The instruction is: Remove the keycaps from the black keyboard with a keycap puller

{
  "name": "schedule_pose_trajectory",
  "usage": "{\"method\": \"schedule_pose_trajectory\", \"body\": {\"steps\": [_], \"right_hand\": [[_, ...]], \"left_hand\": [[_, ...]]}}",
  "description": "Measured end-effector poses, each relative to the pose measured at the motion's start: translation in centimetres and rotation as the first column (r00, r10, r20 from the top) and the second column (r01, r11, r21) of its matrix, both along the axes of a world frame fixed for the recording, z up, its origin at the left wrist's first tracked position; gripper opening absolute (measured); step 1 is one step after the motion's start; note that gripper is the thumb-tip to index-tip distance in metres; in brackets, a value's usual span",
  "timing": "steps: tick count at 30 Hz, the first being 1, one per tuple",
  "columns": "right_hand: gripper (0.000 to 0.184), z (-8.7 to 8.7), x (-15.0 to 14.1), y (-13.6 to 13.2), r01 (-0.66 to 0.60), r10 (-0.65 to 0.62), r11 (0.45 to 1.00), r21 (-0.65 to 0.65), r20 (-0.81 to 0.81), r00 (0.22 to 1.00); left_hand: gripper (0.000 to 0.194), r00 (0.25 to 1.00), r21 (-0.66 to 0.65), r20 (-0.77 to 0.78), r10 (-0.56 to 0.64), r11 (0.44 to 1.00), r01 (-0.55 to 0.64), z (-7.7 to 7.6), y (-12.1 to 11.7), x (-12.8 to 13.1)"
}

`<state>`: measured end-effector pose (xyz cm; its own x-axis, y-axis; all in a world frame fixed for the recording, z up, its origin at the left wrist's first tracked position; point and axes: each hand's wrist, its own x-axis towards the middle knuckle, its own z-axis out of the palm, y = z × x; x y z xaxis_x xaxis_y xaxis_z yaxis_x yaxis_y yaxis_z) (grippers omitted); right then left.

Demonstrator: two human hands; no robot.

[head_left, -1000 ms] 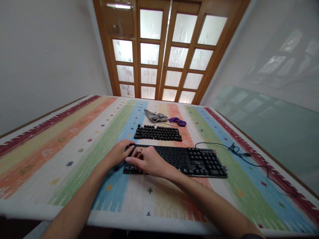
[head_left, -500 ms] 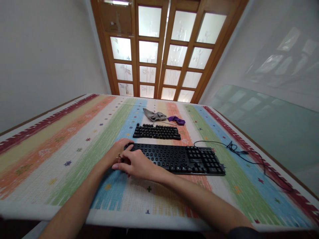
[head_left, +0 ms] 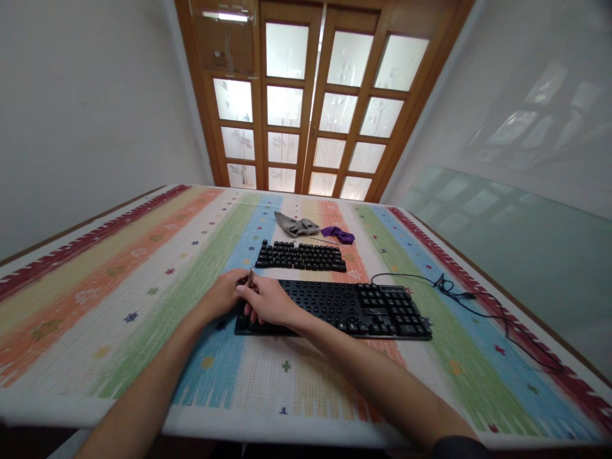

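Note:
A black full-size keyboard (head_left: 329,303) lies on the table, many of its keycaps off across the main block; caps remain on the number pad at the right. My right hand (head_left: 270,299) is over the keyboard's left end, thumb and fingers closed on a small thin tool (head_left: 250,278) that sticks up between my hands. Its exact kind is too small to tell. My left hand (head_left: 224,293) rests at the keyboard's upper left corner against the right hand, its fingertips mostly hidden. Behind the keyboard, loose black keycaps (head_left: 301,256) are laid out in rows.
A grey cloth (head_left: 297,225) and a purple cloth (head_left: 338,235) lie beyond the keycaps. The keyboard's black cable (head_left: 478,312) coils and trails to the right. A striped tablecloth (head_left: 162,319) covers the table. Wooden glass-paned doors (head_left: 306,137) stand behind it.
My right hand has moved slightly up and right, from the keyboard's front left edge onto its left end. The thin tool now points upward. My left hand stays at the upper left corner.

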<state>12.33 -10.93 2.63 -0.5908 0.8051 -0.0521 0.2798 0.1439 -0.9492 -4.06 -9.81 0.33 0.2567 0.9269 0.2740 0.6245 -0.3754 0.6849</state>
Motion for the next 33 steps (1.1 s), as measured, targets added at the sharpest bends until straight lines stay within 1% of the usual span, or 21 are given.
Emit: {"method": "schedule_pose_trajectory", "body": {"steps": [2, 4, 5, 7, 9, 10, 13, 15, 18, 22, 25, 28, 31, 33], "right_hand": [[0.027, -0.5, 0.2, 0.6, 0.051, -0.056, 0.989, -0.141, -0.034, 0.998], [0.025, -0.7, 0.5, 1.0, 0.04, -0.064, 0.97, -0.24, -0.096, 0.993], [0.023, -0.7, 0.7, 1.1, 0.021, -0.058, 0.962, -0.274, -0.131, 0.99], [0.019, -0.6, 1.3, 1.3, -0.003, -0.06, 0.955, -0.297, -0.204, 0.977], [0.016, -0.4, 1.9, 1.4, 0.01, -0.086, 0.96, -0.278, -0.264, 0.961], [0.016, -0.3, 2.2, 1.4, 0.022, -0.1, 0.965, -0.26, -0.291, 0.951], [0.022, 0.0, 2.9, 1.7, 0.036, -0.114, 0.975, -0.219, -0.354, 0.928], [0.024, 0.2, 3.2, 1.8, 0.048, -0.122, 0.979, -0.196, -0.388, 0.914], [0.024, 0.1, 3.5, 1.9, 0.061, -0.126, 0.984, -0.166, -0.42, 0.898], [0.025, -0.1, 3.7, 1.7, 0.046, -0.084, 0.994, -0.103, -0.402, 0.912], [0.027, -0.1, 3.8, 1.6, 0.056, -0.068, 0.998, -0.042, -0.386, 0.92], [0.028, 0.0, 3.8, 1.7, 0.079, -0.08, 0.997, -0.02, -0.371, 0.925], [0.029, 0.0, 4.0, 2.0, 0.106, -0.1, 0.994, -0.003, -0.361, 0.927], [0.028, -0.1, 4.2, 2.3, 0.125, -0.111, 0.992, 0.016, -0.354, 0.929]], "left_hand": [[0.026, 0.999, 0.004, -0.033, -0.003, 1.0, 0.003, 0.2, -0.1, 0.2], [0.03, 0.999, 0.025, -0.041, -0.007, 1.0, 0.008, 0.2, -0.2, 0.4], [0.032, 1.0, 0.041, -0.029, 0.0, 0.999, 0.001, 0.3, -0.1, 0.5], [0.036, 0.999, 0.08, 0.011, 0.034, 0.996, -0.034, 0.4, -0.1, 0.6], [0.042, 0.996, 0.09, 0.06, 0.069, 0.993, -0.074, 0.7, -0.1, 0.7], [0.047, 0.994, 0.074, 0.084, 0.074, 0.994, -0.08, 0.9, -0.2, 0.8], [0.057, 0.987, -0.022, 0.156, 0.032, 0.999, -0.029, 1.6, -0.4, 0.9], [0.058, 0.978, -0.074, 0.208, 0.002, 0.997, 0.014, 1.8, -0.6, 1.0], [0.053, 0.953, -0.131, 0.304, -0.004, 0.99, 0.046, 1.7, -0.8, 1.1], [0.049, 0.913, -0.185, 0.407, 0.005, 0.98, 0.077, 1.3, -0.8, 1.1], [0.05, 0.895, -0.196, 0.446, -0.002, 0.976, 0.1, 1.1, -0.8, 1.0], [0.054, 0.881, -0.198, 0.473, -0.011, 0.973, 0.118, 1.1, -0.8, 0.9], [0.055, 0.879, -0.201, 0.476, 0.014, 0.975, 0.093, 1.0, -0.6, 0.9], [0.053, 0.893, -0.204, 0.448, 0.04, 0.977, 0.059, 0.9, -0.6, 1.0]]}}
